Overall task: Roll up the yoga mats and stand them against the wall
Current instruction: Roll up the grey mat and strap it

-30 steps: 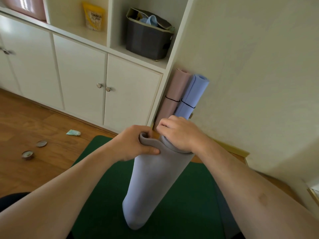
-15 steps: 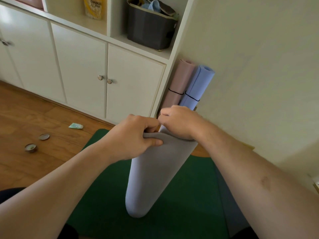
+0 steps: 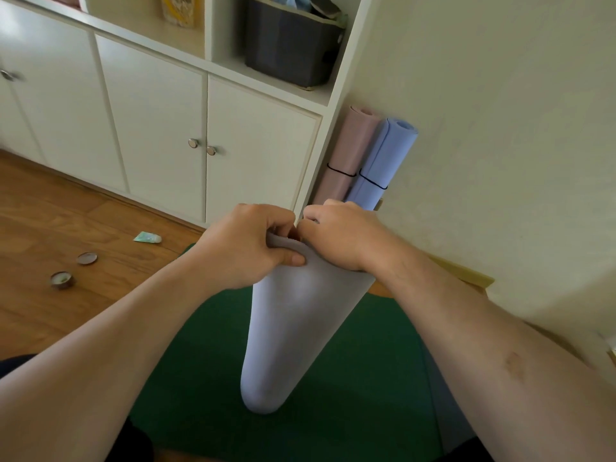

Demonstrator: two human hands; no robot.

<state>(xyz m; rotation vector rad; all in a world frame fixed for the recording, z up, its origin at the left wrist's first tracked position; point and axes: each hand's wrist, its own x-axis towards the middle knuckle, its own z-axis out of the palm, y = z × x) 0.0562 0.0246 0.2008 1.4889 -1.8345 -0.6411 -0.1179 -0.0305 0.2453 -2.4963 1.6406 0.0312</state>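
The grey mat (image 3: 286, 331) is rolled into a fat tube and stands on its end on the green mat (image 3: 350, 378), which lies flat on the floor. It stands up like this most likely so the person can fix the top of the roll and make it tight before it goes to the wall (image 3: 500, 128).

The left hand (image 3: 246, 248) grips the top edge, with the thumb pressed on the outside and the fingers curled over the rim. The right hand (image 3: 340, 238) is curled over the top too, and its fingers hook down into the roll (the fingertips are hidden). Both arms reach forward and down, and the hands nearly touch.

The pink mat (image 3: 350, 155) and the blue mat (image 3: 383, 161) already lean in the corner by the white cupboard (image 3: 260, 155), each tied with a black band. The grey mat is near them but not yet at the wall.
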